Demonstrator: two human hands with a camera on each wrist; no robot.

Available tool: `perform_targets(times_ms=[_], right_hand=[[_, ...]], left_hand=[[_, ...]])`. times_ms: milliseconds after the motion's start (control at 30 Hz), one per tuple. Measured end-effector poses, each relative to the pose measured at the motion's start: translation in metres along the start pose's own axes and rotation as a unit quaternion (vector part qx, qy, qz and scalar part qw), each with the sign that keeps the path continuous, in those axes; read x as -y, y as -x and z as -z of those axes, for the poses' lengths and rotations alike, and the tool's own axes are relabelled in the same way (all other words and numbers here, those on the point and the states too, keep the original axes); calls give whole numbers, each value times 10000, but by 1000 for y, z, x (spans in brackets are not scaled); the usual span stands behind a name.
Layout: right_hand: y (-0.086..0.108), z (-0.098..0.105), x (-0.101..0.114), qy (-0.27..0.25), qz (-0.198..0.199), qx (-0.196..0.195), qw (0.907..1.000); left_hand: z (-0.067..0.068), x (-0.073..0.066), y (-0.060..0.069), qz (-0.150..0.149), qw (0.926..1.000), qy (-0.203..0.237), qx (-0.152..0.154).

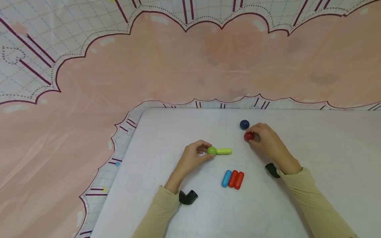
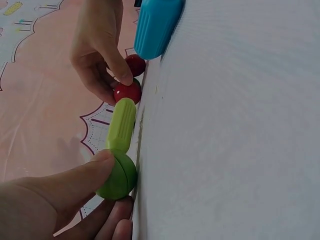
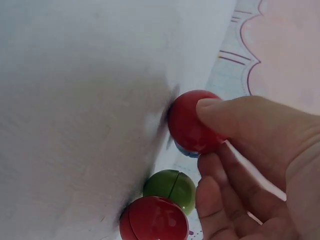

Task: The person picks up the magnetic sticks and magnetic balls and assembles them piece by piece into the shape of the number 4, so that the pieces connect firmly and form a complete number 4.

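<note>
My left hand (image 1: 191, 155) pinches a green ball (image 1: 211, 150) between thumb and fingers. A light green ridged rod (image 1: 224, 151) touches that ball and points right. Farther right and back, my right hand (image 1: 269, 142) pinches a red ball (image 1: 248, 136); a gap lies between it and the rod. Just behind that ball is a dark blue ball (image 1: 244, 124). The right wrist view also shows another green ball (image 3: 170, 190) and another red ball (image 3: 154, 219) close under my right hand, both hidden in the head view.
A blue rod (image 1: 226, 178) and two red rods (image 1: 233, 178) lie side by side on the white tabletop (image 1: 143, 198), nearer the body. The table's far edge runs behind the balls. A patterned pink sheet (image 1: 178, 66) is beyond it. Black wrist pieces (image 1: 188, 197) stick out at both sleeves.
</note>
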State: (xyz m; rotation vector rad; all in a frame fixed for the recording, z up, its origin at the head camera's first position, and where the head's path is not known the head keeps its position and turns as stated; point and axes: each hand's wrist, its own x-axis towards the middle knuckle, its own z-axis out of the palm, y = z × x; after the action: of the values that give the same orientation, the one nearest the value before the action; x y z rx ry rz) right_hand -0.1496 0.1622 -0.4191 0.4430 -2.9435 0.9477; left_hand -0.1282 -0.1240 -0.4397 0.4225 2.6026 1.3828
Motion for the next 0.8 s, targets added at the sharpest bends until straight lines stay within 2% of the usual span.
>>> perform_targets(times_ms=[167, 500, 800], right_hand=[[2, -3, 3, 64, 44, 96, 9999], [9, -10, 11, -357, 37, 499, 9981], [13, -20, 15, -494, 411, 443, 9969]], left_hand=[[0, 1, 0, -4, 10000, -8, -15], [0, 1, -1, 52, 10000, 39, -30], [-1, 2, -2, 70, 9999, 99, -38]])
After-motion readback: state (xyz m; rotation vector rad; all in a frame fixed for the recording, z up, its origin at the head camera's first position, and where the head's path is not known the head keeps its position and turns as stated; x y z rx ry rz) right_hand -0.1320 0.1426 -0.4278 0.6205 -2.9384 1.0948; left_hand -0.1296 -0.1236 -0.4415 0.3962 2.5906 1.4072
